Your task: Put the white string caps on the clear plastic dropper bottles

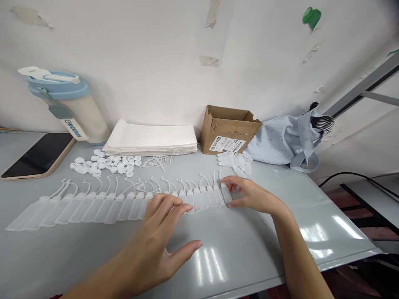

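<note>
A long row of small clear plastic bottles lies side by side across the grey table, each with a thin white loop at its neck. My left hand is open, fingers stretched out and resting on bottles near the row's middle. My right hand is at the row's right end, thumb and fingers pinching the last bottle. A pile of small white caps and loose white loops lie behind the row. A few loose bottles lie near the box.
A blue-lidded tumbler and a phone sit at the left. A stack of white bags, an open cardboard box and a light blue cloth bag line the wall. The table edge runs along the right.
</note>
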`<state>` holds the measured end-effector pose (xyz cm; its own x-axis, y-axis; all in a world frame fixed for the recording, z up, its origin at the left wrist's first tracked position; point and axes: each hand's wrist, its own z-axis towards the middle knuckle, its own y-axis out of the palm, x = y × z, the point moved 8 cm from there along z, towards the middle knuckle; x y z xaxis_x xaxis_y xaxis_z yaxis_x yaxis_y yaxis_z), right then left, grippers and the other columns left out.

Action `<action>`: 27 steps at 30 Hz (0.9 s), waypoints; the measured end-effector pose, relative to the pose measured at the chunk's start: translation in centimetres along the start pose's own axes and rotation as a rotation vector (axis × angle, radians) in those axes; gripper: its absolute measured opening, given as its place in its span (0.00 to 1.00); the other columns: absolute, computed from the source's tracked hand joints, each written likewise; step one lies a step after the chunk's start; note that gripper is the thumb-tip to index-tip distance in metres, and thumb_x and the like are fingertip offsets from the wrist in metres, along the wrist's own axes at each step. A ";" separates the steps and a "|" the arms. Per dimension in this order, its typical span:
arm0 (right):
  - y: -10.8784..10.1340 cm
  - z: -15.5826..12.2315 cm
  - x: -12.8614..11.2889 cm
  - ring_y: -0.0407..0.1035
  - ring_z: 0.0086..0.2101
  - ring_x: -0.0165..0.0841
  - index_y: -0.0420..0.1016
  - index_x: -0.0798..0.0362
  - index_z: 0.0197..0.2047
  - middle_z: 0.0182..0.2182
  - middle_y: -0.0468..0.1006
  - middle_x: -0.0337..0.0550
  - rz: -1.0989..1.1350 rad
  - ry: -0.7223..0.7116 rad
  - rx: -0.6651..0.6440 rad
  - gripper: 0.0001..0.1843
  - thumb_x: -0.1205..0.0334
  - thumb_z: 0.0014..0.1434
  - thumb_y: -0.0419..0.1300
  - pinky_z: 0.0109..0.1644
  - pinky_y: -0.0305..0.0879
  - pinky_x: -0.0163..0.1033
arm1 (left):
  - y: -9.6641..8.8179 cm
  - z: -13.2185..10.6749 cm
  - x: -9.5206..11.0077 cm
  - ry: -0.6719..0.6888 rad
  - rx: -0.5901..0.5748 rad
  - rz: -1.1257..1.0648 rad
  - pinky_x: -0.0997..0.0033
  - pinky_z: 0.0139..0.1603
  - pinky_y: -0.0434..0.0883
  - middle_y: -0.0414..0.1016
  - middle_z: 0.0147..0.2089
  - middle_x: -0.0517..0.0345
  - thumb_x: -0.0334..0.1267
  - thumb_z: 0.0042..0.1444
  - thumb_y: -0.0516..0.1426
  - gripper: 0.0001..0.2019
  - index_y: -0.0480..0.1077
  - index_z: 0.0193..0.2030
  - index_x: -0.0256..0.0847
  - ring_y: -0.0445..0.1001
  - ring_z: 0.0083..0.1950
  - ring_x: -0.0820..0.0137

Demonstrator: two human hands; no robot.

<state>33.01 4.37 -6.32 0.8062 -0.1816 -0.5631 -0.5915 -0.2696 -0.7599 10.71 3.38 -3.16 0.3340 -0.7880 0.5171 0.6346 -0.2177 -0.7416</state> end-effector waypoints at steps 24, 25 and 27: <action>0.5 -0.1 -0.1 0.65 0.41 0.37 0.65 0.47 0.57 0.39 0.70 0.41 0.045 0.016 -0.083 0.33 0.61 0.46 0.66 0.49 0.63 0.44 | -0.7 0.1 -0.4 -0.033 0.031 0.008 0.57 0.47 0.65 0.64 0.45 0.51 0.39 0.55 0.58 0.18 0.60 0.52 0.44 0.60 0.47 0.60; 0.5 -0.1 -0.1 0.65 0.41 0.37 0.65 0.47 0.57 0.39 0.70 0.41 0.050 0.013 -0.079 0.33 0.61 0.46 0.66 0.48 0.63 0.44 | -0.7 0.1 -0.4 -0.033 0.034 0.007 0.57 0.47 0.65 0.64 0.45 0.51 0.39 0.55 0.58 0.19 0.61 0.52 0.44 0.60 0.47 0.60; 0.4 -0.1 -0.1 0.66 0.41 0.37 0.65 0.47 0.56 0.38 0.70 0.41 0.057 0.013 -0.073 0.33 0.62 0.46 0.66 0.48 0.64 0.44 | -0.7 0.2 -0.4 -0.033 0.043 0.010 0.57 0.47 0.65 0.64 0.45 0.51 0.39 0.55 0.58 0.19 0.60 0.53 0.44 0.61 0.47 0.59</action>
<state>32.67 4.18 -6.56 0.7716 -0.2105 -0.6003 -0.6342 -0.3263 -0.7009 10.22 3.99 -2.76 0.3630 -0.7705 0.5240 0.6598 -0.1845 -0.7284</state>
